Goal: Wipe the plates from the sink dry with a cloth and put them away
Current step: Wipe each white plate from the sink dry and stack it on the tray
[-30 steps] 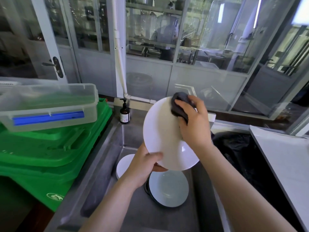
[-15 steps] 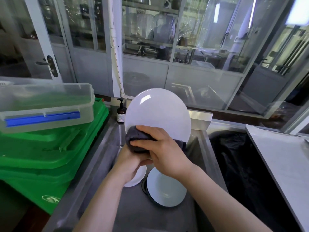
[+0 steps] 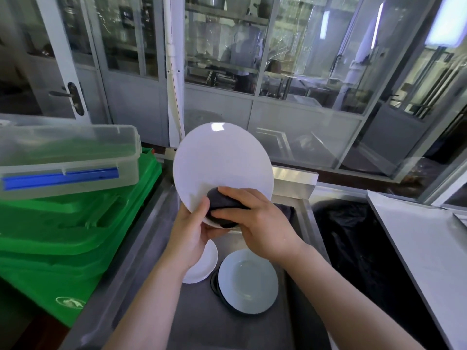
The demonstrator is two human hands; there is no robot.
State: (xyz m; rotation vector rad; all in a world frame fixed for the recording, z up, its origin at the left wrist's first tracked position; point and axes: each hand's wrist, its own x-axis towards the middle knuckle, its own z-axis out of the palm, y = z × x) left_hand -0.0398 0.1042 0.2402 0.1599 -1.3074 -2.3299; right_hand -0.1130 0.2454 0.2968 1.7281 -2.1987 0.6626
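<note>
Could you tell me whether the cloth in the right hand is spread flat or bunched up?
Bunched up. The dark cloth is a wad under the right hand, pressed on the plate's lower edge.

One head cam, wide-angle, looks fwd & down over sink, hands close below; glass partition beyond. No 2nd view.

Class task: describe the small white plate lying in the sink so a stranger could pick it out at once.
Find the steel sink beside the green crates. On its floor lie two plates. Yours is the small white plate on the left, half hidden under the left hand, not the pale blue plate.
</note>
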